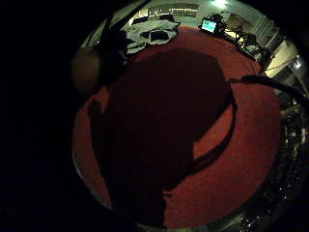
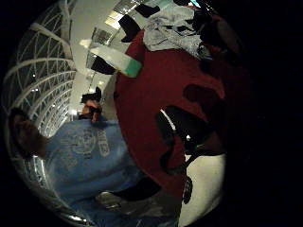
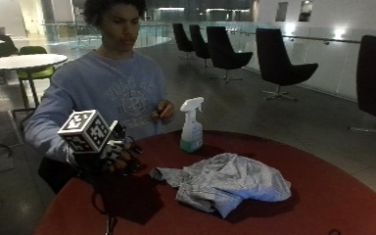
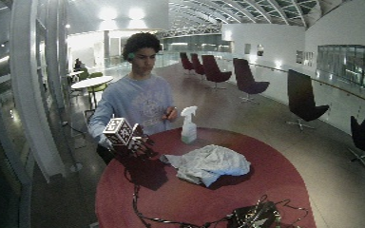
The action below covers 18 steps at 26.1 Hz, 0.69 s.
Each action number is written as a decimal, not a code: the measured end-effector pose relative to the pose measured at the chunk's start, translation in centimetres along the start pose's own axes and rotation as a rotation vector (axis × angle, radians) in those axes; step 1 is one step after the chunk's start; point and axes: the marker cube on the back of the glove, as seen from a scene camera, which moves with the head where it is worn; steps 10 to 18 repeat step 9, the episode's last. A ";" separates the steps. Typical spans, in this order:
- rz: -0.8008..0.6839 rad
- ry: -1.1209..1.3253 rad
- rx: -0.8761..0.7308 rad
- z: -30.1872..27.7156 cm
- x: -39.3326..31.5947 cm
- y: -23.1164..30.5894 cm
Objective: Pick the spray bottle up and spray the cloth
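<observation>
A person stands at the far left of a round red table (image 3: 318, 196). The gloved right hand (image 3: 119, 156) hovers just above the table's left part, fingers relaxed and spread downward, holding nothing. The spray bottle (image 3: 191, 126) stands upright at the far edge of the table, well apart from that hand. The cloth (image 3: 230, 182) lies crumpled in a heap near the table's middle, nearer than the bottle and to the right of the hand, touching neither. The bare left hand (image 3: 165, 110) is held up at the chest, behind the bottle.
</observation>
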 end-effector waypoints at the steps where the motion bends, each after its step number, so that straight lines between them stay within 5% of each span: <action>1: -0.002 0.003 0.000 -0.1 0.0 0.0; 18: -0.019 0.017 0.001 -0.4 -0.1 -0.5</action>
